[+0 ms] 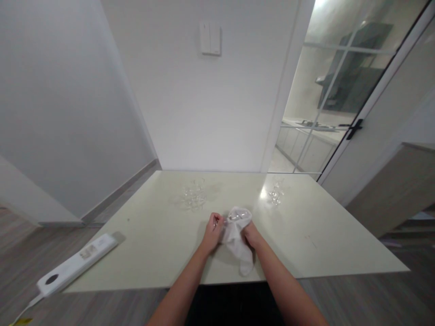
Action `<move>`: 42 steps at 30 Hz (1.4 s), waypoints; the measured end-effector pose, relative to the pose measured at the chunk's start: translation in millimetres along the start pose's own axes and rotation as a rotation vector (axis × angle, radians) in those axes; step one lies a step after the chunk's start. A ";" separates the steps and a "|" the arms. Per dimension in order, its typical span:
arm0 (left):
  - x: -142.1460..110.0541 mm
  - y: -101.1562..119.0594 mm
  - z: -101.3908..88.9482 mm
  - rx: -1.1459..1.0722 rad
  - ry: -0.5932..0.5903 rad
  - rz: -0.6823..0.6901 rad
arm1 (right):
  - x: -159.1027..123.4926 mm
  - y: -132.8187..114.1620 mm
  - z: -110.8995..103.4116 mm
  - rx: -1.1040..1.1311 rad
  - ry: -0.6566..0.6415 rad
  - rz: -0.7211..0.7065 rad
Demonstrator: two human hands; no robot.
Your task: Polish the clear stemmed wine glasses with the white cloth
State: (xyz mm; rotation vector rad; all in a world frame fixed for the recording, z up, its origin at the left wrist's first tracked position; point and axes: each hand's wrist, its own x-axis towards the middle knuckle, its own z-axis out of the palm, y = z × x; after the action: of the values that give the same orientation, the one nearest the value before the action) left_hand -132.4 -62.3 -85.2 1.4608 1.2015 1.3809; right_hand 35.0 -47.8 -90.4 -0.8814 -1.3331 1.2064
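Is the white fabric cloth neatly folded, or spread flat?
Neither: the white fabric cloth is bunched; it gathers in creases by the right hand, one end trailing loose.

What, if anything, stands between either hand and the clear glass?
The white cloth is bunched between the right hand and the clear glass; that hand's fingers are partly hidden. Nothing visible separates the left hand from the glass.

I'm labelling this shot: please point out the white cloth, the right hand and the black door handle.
White cloth (239,243): head view, hanging part.
Right hand (250,233): head view, back of hand.
Black door handle (355,129): head view, its middle.
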 end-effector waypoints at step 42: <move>3.7 -2.9 3.1 -0.544 -0.117 -0.143 | -18.5 -19.3 12.9 0.149 -0.711 0.446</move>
State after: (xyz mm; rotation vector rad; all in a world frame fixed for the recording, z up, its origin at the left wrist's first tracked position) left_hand -129.8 -57.8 -87.4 1.0333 0.7569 1.3650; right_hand 27.6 -71.9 -74.7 -0.6798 -1.6077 2.0714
